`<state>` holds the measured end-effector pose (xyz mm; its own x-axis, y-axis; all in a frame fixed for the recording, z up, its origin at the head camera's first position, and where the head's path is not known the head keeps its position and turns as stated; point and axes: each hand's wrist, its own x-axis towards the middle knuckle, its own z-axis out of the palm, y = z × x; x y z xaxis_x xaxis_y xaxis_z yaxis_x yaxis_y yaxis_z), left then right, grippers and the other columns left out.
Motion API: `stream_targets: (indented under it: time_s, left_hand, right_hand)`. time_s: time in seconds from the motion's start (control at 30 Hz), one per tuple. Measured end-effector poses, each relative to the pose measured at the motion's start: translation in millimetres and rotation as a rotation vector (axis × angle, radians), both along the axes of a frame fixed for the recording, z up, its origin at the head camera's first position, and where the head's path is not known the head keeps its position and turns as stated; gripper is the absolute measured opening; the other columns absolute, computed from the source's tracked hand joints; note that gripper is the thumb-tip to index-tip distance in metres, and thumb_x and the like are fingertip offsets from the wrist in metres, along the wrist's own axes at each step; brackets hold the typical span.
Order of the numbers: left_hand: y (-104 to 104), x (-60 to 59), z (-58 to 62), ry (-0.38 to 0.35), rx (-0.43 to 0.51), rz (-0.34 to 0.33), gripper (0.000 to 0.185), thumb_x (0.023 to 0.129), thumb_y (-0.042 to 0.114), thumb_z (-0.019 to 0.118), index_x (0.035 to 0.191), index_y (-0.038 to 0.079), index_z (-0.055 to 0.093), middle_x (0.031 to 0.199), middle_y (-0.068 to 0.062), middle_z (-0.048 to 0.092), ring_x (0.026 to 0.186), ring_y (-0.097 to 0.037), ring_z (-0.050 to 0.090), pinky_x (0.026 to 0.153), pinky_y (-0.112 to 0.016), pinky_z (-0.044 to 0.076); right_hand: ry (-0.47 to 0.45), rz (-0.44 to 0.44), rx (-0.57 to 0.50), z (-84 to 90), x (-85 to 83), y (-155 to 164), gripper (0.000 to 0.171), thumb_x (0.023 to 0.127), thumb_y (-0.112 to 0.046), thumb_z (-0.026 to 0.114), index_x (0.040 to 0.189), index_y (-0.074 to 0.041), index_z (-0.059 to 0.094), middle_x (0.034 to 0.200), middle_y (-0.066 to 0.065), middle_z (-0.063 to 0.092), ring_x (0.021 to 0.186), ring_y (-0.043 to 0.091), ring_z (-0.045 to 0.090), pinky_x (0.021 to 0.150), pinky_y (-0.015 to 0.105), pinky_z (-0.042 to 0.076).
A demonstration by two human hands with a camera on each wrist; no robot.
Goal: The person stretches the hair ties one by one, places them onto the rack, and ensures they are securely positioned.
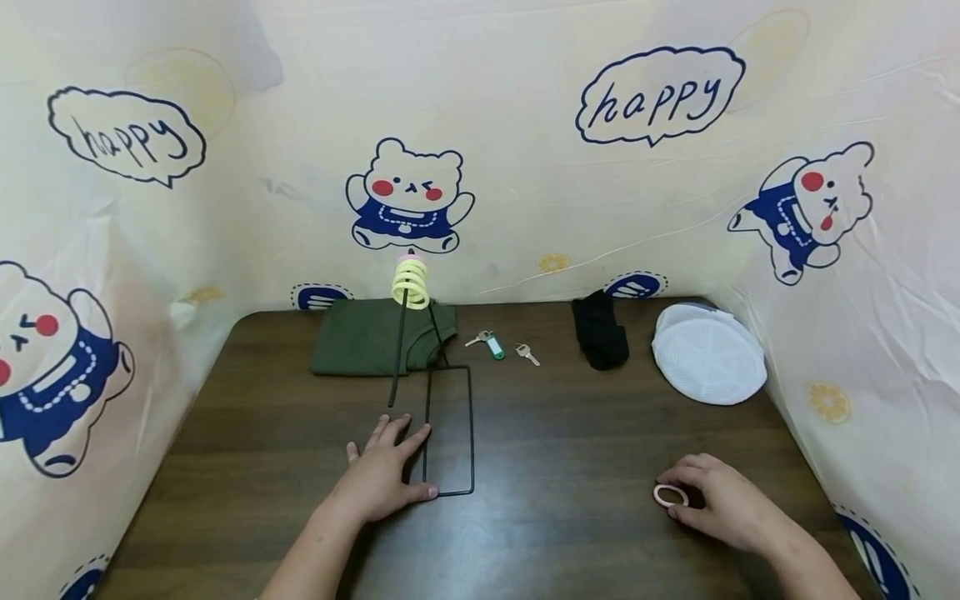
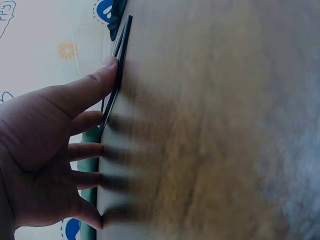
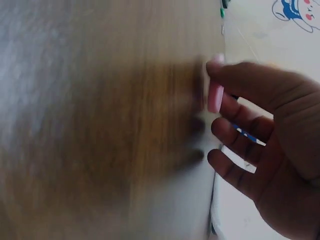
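A black wire stand (image 1: 472,433) rises from a rectangular base on the table. Pale yellow rings (image 1: 410,285), with a pink one behind them, hang on its upper arm. My left hand (image 1: 381,482) is spread flat beside the base. Its thumb (image 2: 107,75) rests on the base wire near the front corner, and the other fingertips reach down to the tabletop. At the right, my right hand (image 1: 726,504) pinches a pink ring (image 3: 215,95) between thumb and index finger, just over the table; the remaining fingers are bent, holding nothing.
Along the back of the table (image 1: 555,467) lie a folded dark green cloth (image 1: 352,337), a key with a teal tag (image 1: 495,346), a loose key (image 1: 527,354), a black folded fabric item (image 1: 600,329) and a white mesh bag (image 1: 708,354). Printed cloth walls (image 1: 525,208) enclose the table.
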<state>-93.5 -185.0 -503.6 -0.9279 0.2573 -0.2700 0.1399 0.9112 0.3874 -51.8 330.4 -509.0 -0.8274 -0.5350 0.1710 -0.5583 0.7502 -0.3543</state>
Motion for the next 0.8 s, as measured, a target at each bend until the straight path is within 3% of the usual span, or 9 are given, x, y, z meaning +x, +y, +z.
stream_targets:
  time_s: [0.2,0.47,0.63,0.8]
  left_hand:
    - [-0.1,-0.5,-0.5,0.003,-0.005,-0.002,0.094,0.081,0.059,0.083,0.16,0.027,0.044,0.168,-0.012,0.027,0.158,-0.043,0.009,0.104,-0.088,0.01]
    - [1.5,0.6,-0.4,-0.007,0.004,-0.004,0.094,0.08,0.058,0.084,0.159,0.026,0.045,0.168,-0.013,0.028,0.157,-0.044,0.011,0.104,-0.088,0.009]
    - [0.2,-0.6,-0.2,0.004,-0.005,-0.003,0.094,0.08,0.058,0.084,0.159,0.027,0.045,0.168,-0.012,0.028,0.157,-0.043,0.01,0.103,-0.088,0.009]
    - [0.0,-1.9,-1.0,0.005,-0.016,0.002,0.095,0.079,0.061,0.084,0.159,0.028,0.045,0.168,-0.013,0.028,0.157,-0.044,0.011,0.103,-0.089,0.01]
  right_hand:
    - [0.028,0.093,-0.17,16.5,-7.4,-32.8,0.041,0.076,-0.01,0.089,0.111,-0.024,0.073,0.11,-0.019,0.063,0.098,0.002,0.059,0.086,0.011,0.043]
    - [0.029,0.295,-0.376,54.2,-23.4,-101.6,0.047,0.079,-0.004,0.084,0.12,-0.024,0.072,0.115,-0.012,0.061,0.101,0.006,0.059,0.086,0.015,0.049]
    - [0.212,0.484,-0.494,92.1,-34.4,-157.2,0.042,0.08,-0.004,0.08,0.12,-0.015,0.073,0.113,-0.004,0.062,0.1,0.011,0.059,0.085,0.019,0.051]
    - [0.37,0.618,-0.518,135.8,-41.2,-208.4,0.034,0.085,-0.012,0.078,0.119,-0.012,0.074,0.112,-0.001,0.064,0.1,0.015,0.06,0.089,0.025,0.05]
